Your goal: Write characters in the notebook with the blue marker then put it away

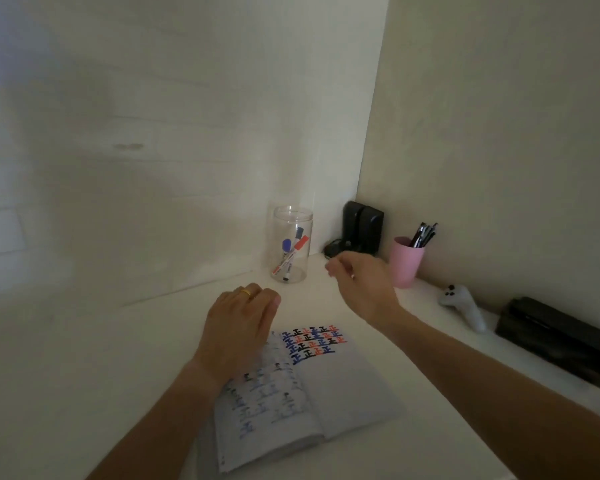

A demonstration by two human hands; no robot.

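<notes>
An open notebook (340,393) lies on the white desk, its right page topped with rows of blue, black and red characters. My left hand (238,323), wearing a gold ring, rests flat on the top of the left page. My right hand (359,278) hovers above the desk just right of a clear plastic jar (291,249), fingers loosely curled and holding nothing. Inside the jar stand a blue marker (286,249), a red marker (293,252) and one more pen.
A pink cup (404,263) with dark pens stands behind my right hand. Black speakers (362,226) fill the corner. A small white figure (463,304) and a black case (561,337) lie along the right wall. White walls close in behind and to the right.
</notes>
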